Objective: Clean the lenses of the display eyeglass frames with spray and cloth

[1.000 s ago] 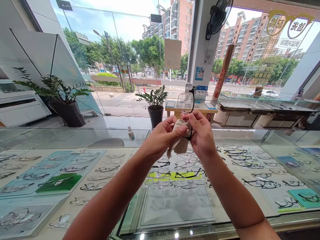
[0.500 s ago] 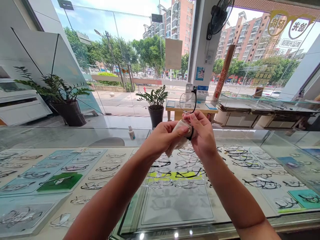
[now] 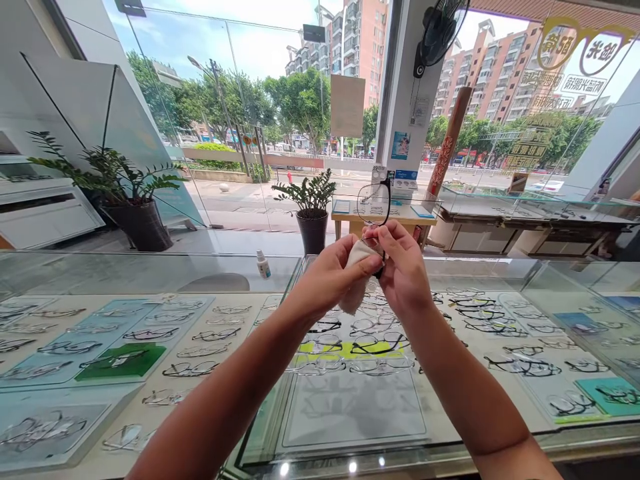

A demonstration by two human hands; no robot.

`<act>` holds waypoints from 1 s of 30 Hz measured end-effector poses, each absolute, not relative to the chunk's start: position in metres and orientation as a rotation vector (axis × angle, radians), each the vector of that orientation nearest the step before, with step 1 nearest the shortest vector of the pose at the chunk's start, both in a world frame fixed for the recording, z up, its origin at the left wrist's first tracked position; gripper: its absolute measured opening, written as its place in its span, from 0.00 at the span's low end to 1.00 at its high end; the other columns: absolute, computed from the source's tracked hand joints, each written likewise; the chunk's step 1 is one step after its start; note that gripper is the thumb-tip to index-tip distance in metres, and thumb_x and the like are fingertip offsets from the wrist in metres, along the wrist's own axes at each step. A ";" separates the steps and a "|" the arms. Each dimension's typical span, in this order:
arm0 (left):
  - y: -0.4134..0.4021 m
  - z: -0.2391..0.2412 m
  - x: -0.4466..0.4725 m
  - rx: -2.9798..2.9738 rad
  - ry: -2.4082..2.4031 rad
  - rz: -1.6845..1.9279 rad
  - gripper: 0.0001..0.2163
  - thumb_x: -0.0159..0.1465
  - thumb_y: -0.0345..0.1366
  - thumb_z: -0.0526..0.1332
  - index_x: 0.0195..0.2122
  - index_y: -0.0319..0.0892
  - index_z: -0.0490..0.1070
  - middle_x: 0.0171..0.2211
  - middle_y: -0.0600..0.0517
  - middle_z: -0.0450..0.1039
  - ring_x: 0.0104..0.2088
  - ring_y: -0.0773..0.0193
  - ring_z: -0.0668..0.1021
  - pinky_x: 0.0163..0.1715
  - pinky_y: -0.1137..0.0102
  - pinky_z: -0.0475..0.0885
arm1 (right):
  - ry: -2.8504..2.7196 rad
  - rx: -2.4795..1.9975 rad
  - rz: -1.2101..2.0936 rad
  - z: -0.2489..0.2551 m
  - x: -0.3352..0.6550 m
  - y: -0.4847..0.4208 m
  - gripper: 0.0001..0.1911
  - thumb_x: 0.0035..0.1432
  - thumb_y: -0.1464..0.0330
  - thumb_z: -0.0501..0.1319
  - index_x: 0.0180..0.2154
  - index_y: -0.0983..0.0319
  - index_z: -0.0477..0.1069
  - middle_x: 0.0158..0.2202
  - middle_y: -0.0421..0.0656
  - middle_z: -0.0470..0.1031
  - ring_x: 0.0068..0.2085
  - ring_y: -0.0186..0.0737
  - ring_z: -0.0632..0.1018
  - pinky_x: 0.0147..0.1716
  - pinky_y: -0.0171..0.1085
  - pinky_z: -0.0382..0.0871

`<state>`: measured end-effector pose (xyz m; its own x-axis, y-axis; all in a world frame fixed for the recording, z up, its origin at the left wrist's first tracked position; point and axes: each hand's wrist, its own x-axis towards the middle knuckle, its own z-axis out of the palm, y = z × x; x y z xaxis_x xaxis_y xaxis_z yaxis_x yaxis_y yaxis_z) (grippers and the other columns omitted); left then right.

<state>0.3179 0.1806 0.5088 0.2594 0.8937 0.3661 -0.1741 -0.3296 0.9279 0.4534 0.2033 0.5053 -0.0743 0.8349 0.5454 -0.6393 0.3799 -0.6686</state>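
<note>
Head view: looking fwd & down over glass-topped display bench [image 3: 160,268]. Held up in air above bench, approx. mid-view: dark-rimmed eyeglasses [image 3: 389,201], turned on end, w/ one lens uppermost & in clear sight, lower half mostly hidden btwn hands & cloth. R hand [image 3: 406,268]: grip closed on eyeglasses, pinching nr the bridge, just below upper lens. L hand [image 3: 330,272]: grip closed on pale cloth [image 3: 361,255], bunched up beside & against lower part of eyeglasses, w/ loose end hanging down below. Exact contact of cloth w/ lower lens: can't tell, covered by hands. Both hands v. close together. On bench, L of hands & well apart: small white bottle [image 3: 263,265], upright. Under the glass, both sides & below hands: many rows of spectacle frames [image 3: 477,313], incl. one on green card [image 3: 143,365] at far L, several on teal card [image 3: 587,393] at far R, others along bright yellow strip [image 3: 345,349] beneath hands. Beyond bench: potted plant [image 3: 313,230] in dark pot, a bit L of hands; larger plant [image 3: 127,183] further L, also in dark pot. Upper R: black fan [image 3: 439,37] on pillar [image 3: 407,87]. Background: big window w/ street, trees, apt. blocks; gold glasses-shaped sign [image 3: 584,28] on R pane, lettering mirrored.
</note>
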 end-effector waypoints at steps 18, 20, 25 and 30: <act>0.179 0.510 0.316 1.515 0.746 1.226 0.26 0.56 0.55 0.80 0.38 0.38 0.77 0.28 0.53 0.73 0.26 0.68 0.71 0.26 0.71 0.67 | -1.087 -0.244 1.227 0.505 0.455 0.206 0.15 0.56 0.56 0.77 0.34 0.55 0.76 0.39 0.40 0.79 0.39 0.37 0.75 0.40 0.37 0.74; 0.179 0.511 0.317 1.517 0.741 1.244 0.25 0.56 0.53 0.81 0.38 0.38 0.76 0.29 0.53 0.73 0.26 0.68 0.71 0.26 0.71 0.67 | -1.098 -0.260 1.217 0.505 0.455 0.206 0.15 0.56 0.55 0.77 0.34 0.55 0.75 0.39 0.40 0.80 0.40 0.38 0.76 0.41 0.38 0.75; 0.180 0.511 0.315 1.553 0.704 1.295 0.24 0.56 0.50 0.82 0.37 0.40 0.72 0.29 0.55 0.72 0.28 0.68 0.71 0.28 0.73 0.65 | -1.086 -0.263 1.213 0.506 0.455 0.206 0.16 0.54 0.55 0.77 0.34 0.55 0.76 0.39 0.41 0.81 0.39 0.39 0.76 0.40 0.38 0.76; 0.179 0.515 0.308 1.602 0.730 1.317 0.21 0.59 0.47 0.80 0.39 0.41 0.72 0.30 0.56 0.72 0.28 0.70 0.69 0.28 0.73 0.62 | -1.124 -0.276 1.208 0.507 0.458 0.211 0.15 0.54 0.56 0.78 0.33 0.55 0.77 0.40 0.41 0.82 0.41 0.38 0.78 0.45 0.40 0.77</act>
